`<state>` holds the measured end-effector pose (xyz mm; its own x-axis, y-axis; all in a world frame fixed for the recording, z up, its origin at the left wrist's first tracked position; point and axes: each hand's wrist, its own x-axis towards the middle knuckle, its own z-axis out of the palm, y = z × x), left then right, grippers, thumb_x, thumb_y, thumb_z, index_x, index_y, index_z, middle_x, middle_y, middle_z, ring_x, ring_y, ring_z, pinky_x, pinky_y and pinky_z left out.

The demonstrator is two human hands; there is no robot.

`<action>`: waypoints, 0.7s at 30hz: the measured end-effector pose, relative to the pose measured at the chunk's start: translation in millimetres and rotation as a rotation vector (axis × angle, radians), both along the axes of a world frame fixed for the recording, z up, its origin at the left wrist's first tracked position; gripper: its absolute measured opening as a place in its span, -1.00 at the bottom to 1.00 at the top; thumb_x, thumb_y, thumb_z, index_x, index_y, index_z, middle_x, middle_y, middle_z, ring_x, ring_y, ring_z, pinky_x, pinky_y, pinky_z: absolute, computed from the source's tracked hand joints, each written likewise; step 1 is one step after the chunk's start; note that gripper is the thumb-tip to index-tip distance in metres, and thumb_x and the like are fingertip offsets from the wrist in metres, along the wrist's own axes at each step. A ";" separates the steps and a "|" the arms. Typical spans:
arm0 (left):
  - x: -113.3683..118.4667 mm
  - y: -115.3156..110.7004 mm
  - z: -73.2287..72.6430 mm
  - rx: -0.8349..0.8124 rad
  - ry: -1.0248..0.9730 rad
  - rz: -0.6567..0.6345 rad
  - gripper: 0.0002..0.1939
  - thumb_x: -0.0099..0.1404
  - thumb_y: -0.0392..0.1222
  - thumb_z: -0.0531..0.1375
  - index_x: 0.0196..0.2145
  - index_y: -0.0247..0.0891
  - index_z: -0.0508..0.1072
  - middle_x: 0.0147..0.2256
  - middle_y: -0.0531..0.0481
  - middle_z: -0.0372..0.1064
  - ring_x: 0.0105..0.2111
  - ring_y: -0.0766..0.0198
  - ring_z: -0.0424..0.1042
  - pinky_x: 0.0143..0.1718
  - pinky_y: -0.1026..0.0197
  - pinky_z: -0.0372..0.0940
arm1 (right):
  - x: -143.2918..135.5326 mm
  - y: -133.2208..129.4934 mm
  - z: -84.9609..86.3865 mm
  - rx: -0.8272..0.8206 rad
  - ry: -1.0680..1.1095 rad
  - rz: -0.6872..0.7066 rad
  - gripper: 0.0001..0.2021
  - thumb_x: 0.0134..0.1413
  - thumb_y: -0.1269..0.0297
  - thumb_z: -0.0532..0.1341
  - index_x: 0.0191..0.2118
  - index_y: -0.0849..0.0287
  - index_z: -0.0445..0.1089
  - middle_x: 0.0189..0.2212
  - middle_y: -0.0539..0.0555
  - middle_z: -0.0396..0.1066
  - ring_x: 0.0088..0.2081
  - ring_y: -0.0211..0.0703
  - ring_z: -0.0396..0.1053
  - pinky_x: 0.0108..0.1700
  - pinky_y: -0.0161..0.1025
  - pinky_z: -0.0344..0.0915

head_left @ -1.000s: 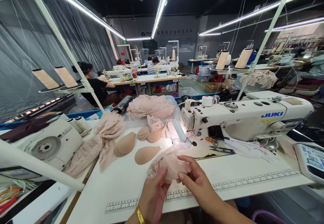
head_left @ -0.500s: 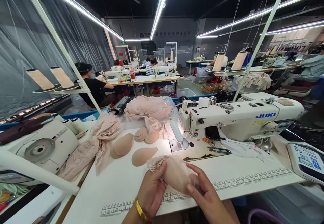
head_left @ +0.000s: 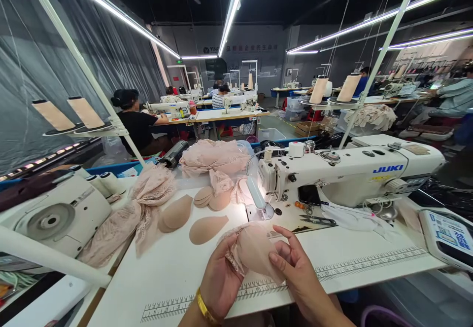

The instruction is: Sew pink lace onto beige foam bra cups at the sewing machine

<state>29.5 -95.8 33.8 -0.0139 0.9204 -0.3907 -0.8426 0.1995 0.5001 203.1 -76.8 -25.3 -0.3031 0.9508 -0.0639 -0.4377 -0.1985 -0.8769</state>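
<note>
Pale pink fabric (head_left: 255,252) lies held between left fingers (head_left: 225,248) and right fingers (head_left: 281,264).

We hold a beige pad (head_left: 254,253) under sheer pink fabric (head_left: 275,269) in our left hand (head_left: 223,282) and right hand (head_left: 297,270), above the near edge of the table (head_left: 162,272), where a printed ruler (head_left: 336,268) runs. Our left thumb and fingers pinch the lacy side; our right thumb presses the sheer side. Toward the table's left edge we see a single loose pad (head_left: 208,230), two stacked pads (head_left: 179,212) and a lace bundle (head_left: 153,184) lying across that edge. Toward the right edge stands a white sewing machine (head_left: 351,176), dark snips (head_left: 325,221) before it.
</note>
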 end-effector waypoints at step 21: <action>7.3 4.7 -1.7 0.012 0.145 0.039 -0.68 0.14 -0.25 0.51 -0.14 -0.38 0.66 -0.07 -0.26 0.61 -0.05 -0.04 0.58 -0.03 0.13 0.49 | -3.6 -0.9 10.6 -0.054 0.044 -0.032 -0.26 0.02 -0.04 0.49 0.24 -0.09 0.20 -0.31 -0.03 0.45 -0.22 -0.06 0.44 -0.12 -0.18 0.32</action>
